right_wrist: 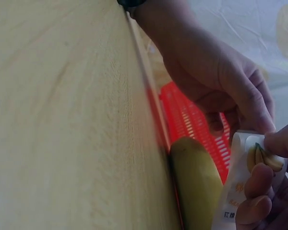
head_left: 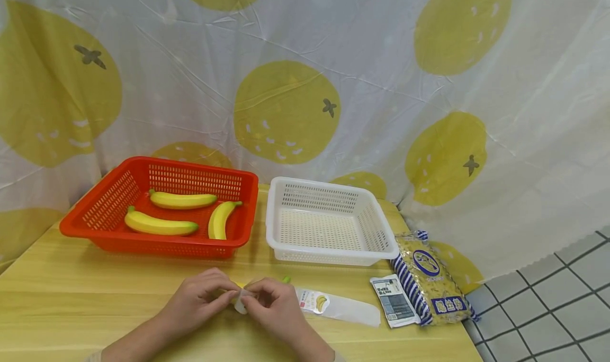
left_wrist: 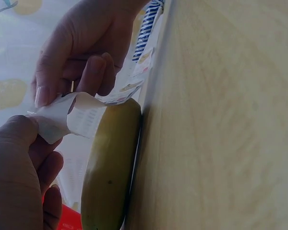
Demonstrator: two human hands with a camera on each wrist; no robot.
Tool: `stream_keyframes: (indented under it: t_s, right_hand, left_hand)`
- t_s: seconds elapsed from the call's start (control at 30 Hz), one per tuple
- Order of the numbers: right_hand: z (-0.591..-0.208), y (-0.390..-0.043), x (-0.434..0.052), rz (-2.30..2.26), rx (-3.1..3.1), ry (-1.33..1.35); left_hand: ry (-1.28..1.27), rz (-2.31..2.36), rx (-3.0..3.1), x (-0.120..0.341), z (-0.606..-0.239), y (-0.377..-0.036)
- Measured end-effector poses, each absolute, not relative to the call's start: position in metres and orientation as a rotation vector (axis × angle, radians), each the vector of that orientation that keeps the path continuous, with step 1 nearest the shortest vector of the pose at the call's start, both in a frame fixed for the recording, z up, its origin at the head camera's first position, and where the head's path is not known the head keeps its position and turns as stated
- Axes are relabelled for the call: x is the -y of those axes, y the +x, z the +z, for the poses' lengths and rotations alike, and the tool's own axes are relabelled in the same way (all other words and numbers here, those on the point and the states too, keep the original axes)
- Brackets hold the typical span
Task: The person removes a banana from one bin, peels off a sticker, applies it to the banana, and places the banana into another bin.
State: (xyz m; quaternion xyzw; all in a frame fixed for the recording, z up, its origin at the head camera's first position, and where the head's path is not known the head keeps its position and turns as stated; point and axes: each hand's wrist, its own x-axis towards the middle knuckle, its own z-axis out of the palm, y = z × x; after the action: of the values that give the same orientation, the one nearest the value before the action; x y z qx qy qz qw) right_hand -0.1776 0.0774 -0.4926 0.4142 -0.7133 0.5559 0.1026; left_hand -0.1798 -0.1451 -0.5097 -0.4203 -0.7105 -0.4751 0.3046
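Observation:
A yellow banana [left_wrist: 110,167] lies on the wooden table [head_left: 71,293] near the front edge, mostly hidden under my hands in the head view; only its green tip [head_left: 286,279] shows there. Both hands meet over it. My left hand [head_left: 224,294] and right hand [head_left: 252,298] each pinch a small white label [head_left: 241,302] between thumb and fingers. In the left wrist view the label [left_wrist: 69,117] is curled and held just above the banana's end. In the right wrist view the label [right_wrist: 242,177] shows a printed banana picture, next to the banana [right_wrist: 197,182].
A red basket [head_left: 100,214] at the back left holds three bananas. Beside it stands a white basket [head_left: 388,245] with nothing in it. A white label strip [head_left: 350,310], a small packet [head_left: 394,300] and a striped food bag [head_left: 429,285] lie near the table's right edge.

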Motion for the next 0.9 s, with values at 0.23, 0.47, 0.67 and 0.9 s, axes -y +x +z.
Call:
stream_keyframes:
  t_s: [0.23, 0.47, 0.67, 0.9]
  right_hand:
    - [-0.4877, -0.173, -0.078, 1.751, 2.216, 1.078]
    - [-0.4871, -0.1726, -0.0782, 1.728, 2.242, 1.054]
    - [-0.488, -0.1727, -0.0783, 1.708, 2.261, 1.02]
    - [-0.489, -0.1737, -0.0776, 1.702, 2.227, 1.033]
  left_hand:
    - [-1.098, -1.256, 1.861, 0.144, -0.5086, -0.1792]
    - [-1.09, -1.256, 1.876, 0.1448, -0.5085, -0.179]
    - [-1.089, -1.265, 1.883, 0.1458, -0.5091, -0.179]
    - [-1.101, -1.266, 1.873, 0.1459, -0.5047, -0.1779]
